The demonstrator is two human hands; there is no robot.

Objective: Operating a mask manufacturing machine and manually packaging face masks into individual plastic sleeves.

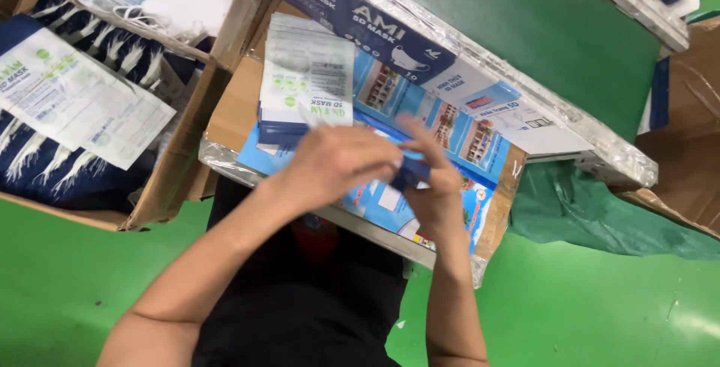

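My left hand (337, 161) and my right hand (433, 187) meet over a flat cardboard work board (495, 224) covered with colourful printed sheets. Between their fingers they pinch a dark blue folded face mask (409, 172), mostly hidden by the fingers. Just beyond my left hand lies a stack of clear printed mask pouches with dark blue masks inside (304, 86).
A cardboard box (169, 179) at left holds several dark blue masks with white ear loops and one loose printed pouch (75, 101). White masks (187, 0) lie at the top left. A foil-edged dark blue board (465, 59) slants across the middle. Green floor and a green bag (592, 209) are at right.
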